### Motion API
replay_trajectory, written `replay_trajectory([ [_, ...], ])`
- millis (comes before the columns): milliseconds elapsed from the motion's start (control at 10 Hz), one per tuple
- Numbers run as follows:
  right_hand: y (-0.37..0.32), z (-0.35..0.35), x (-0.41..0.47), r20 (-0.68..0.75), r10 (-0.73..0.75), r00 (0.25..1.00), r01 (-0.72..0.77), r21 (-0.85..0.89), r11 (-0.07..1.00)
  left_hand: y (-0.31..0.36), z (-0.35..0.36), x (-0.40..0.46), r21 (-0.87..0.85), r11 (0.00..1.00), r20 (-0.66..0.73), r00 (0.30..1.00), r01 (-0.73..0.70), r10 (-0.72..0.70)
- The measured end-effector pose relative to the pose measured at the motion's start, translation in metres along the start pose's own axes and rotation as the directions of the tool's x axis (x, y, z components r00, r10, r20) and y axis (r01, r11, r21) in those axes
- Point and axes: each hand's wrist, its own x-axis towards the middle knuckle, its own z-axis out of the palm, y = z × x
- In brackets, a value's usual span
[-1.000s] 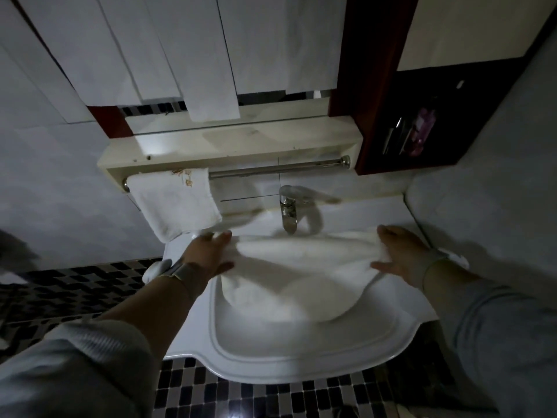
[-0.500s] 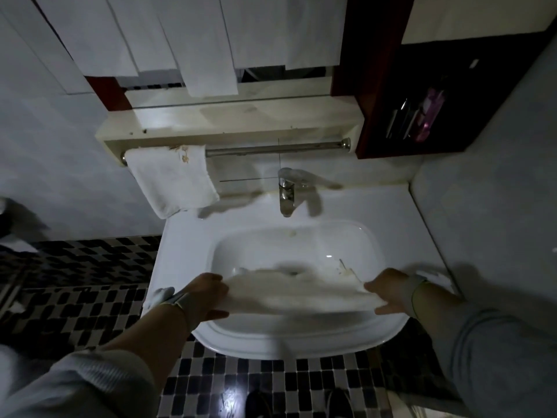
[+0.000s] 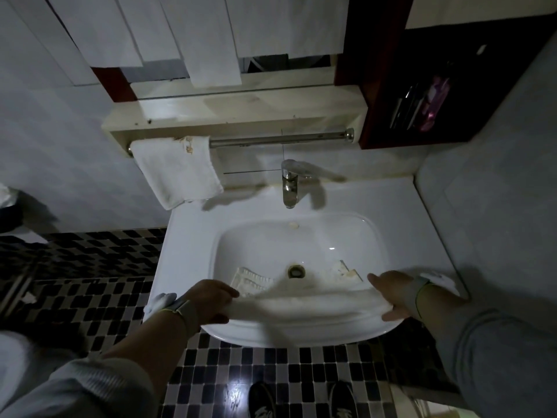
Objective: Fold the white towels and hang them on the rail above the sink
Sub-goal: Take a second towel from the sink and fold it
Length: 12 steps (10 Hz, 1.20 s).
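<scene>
- One folded white towel [image 3: 177,170] hangs at the left end of the rail [image 3: 280,139], above the sink [image 3: 193,224]
- Left hand [image 3: 208,301] clenches one end of a second towel [image 3: 304,306]
- That towel stretches blurred across the sink's front rim
- Right hand [image 3: 391,297] grips its other end

White towel [image 3: 304,306], white sink [image 3: 301,245], black-and-white checkered floor [image 3: 90,285]

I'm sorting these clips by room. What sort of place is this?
Most likely a bathroom: a white sink with a tap, a towel rail above it, and a tiled floor.
</scene>
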Motion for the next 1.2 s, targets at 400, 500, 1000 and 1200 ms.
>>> replay_trajectory([
  [400,0.005,0.004,-0.007,-0.005,-0.056,0.998,0.055,-0.114,0.992,-0.001,-0.006,-0.004,0.014,0.998,-0.029,0.997,-0.069,0.07],
  [500,0.008,0.016,-0.002,-0.048,-0.025,0.999,0.022,-0.058,0.998,-0.012,0.001,-0.002,0.073,0.997,0.02,0.999,-0.039,0.038],
  [1000,0.008,-0.007,0.009,0.161,-0.166,0.973,0.221,-0.433,0.874,-0.011,-0.01,0.013,0.866,0.482,0.048,0.98,-0.136,0.191],
  [1200,0.012,-0.021,0.017,0.108,-0.206,0.973,0.232,-0.519,0.823,-0.018,-0.025,0.022,0.257,0.958,0.07,0.991,-0.127,0.113],
])
